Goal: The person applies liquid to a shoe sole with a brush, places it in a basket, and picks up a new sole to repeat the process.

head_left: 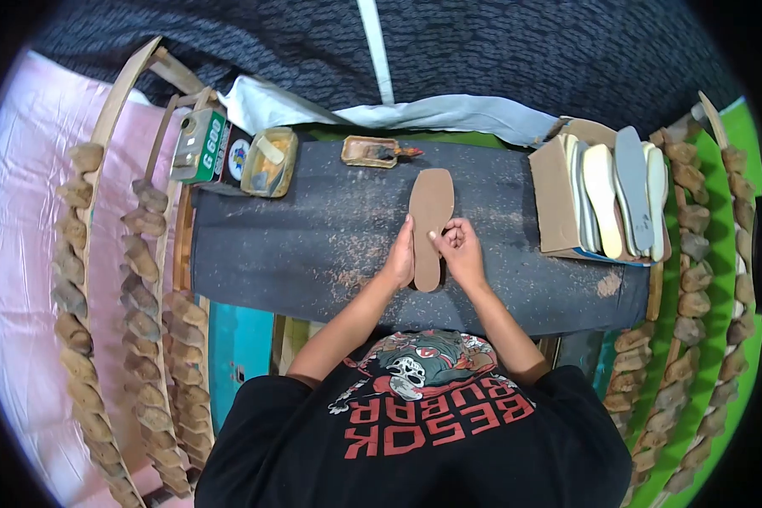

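Observation:
A flat brown insole (433,203) is held over the dark cloth-covered table, its wide end pointing away from me. My left hand (402,254) grips its left edge, with the fingers partly hidden beneath it. On the other side, my right hand (460,248) has its thumb on the insole's face near the right edge, with the fingers curled in. Whether those curled fingers pinch anything small cannot be made out. Light brown crumbs lie scattered on the table (254,245) around the insole.
A cardboard box (559,199) of upright insoles stands at right. A green can (198,146) and a yellowish tray (269,162) sit at back left. Beyond the insole is a small tray (369,152). Racks of shoe lasts (141,258) flank the table.

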A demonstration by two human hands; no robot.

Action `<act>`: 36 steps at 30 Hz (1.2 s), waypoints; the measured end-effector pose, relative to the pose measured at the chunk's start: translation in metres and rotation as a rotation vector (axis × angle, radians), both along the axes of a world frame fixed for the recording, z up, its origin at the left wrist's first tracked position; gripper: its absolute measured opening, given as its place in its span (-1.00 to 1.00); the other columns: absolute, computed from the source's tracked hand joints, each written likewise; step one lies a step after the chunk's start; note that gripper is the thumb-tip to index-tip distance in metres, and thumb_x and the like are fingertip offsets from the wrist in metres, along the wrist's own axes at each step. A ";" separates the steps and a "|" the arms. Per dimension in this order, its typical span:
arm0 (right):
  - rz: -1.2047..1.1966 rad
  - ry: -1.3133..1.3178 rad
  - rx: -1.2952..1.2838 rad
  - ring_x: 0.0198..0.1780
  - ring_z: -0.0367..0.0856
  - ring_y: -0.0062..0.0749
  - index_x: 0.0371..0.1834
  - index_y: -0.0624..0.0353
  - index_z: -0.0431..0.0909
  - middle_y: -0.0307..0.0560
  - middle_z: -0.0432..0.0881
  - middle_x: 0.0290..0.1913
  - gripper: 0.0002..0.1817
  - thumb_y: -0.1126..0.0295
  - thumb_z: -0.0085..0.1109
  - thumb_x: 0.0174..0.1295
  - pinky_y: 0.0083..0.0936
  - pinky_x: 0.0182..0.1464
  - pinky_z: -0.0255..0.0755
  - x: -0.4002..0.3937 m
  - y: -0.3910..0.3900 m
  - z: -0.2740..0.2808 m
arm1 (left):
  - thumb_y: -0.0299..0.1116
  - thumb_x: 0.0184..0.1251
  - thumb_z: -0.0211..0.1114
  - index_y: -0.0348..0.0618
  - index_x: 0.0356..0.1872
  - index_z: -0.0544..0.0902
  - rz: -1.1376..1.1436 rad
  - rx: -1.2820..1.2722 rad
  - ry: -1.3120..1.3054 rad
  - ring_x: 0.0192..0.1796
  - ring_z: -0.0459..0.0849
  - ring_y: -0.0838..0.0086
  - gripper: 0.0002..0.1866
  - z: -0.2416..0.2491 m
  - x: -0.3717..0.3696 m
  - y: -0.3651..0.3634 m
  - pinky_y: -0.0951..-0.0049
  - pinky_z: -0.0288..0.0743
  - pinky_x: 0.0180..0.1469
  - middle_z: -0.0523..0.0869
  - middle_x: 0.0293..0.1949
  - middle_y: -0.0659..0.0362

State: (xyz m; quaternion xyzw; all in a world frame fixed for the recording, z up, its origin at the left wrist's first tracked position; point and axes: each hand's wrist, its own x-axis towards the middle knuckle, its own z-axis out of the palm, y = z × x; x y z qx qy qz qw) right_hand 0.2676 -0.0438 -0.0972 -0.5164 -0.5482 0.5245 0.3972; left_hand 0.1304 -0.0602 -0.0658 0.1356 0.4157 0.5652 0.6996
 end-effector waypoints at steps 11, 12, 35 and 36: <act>0.153 0.078 -0.145 -0.47 0.48 -0.70 -0.12 0.18 0.54 -0.29 0.59 -0.42 -0.85 0.35 0.03 0.52 -0.70 -0.40 0.35 -0.035 0.037 0.013 | 0.28 0.59 -0.27 -0.09 0.25 0.49 0.042 0.068 -0.099 -0.13 0.68 0.45 -0.32 -0.027 -0.042 -0.010 0.33 0.62 -0.08 0.69 -0.11 0.18; 0.127 0.086 -0.163 -0.48 0.48 -0.68 -0.12 0.18 0.54 -0.29 0.60 -0.42 -0.84 0.32 0.07 0.51 -0.68 -0.41 0.36 -0.036 0.044 0.010 | 0.28 0.59 -0.26 -0.09 0.24 0.50 0.026 0.074 -0.110 -0.13 0.68 0.45 -0.32 -0.040 -0.045 -0.013 0.32 0.63 -0.09 0.68 -0.11 0.18; -0.085 0.142 -0.028 -0.35 0.63 -0.52 -0.11 0.17 0.63 -0.20 0.65 -0.38 -0.79 0.28 0.11 0.48 -0.53 -0.25 0.53 -0.153 0.175 0.003 | 0.32 0.56 -0.25 -0.10 0.28 0.47 -0.047 -0.007 -0.101 -0.13 0.64 0.43 -0.28 -0.048 -0.065 -0.032 0.30 0.60 -0.09 0.65 -0.11 0.18; -0.101 0.100 -0.037 -0.35 0.66 -0.49 -0.13 0.19 0.64 -0.19 0.68 -0.40 -0.79 0.28 0.12 0.46 -0.50 -0.24 0.54 -0.155 0.178 0.001 | 0.32 0.57 -0.26 -0.10 0.29 0.47 -0.052 -0.015 -0.099 -0.13 0.63 0.43 -0.28 -0.047 -0.066 -0.031 0.30 0.60 -0.09 0.65 -0.10 0.17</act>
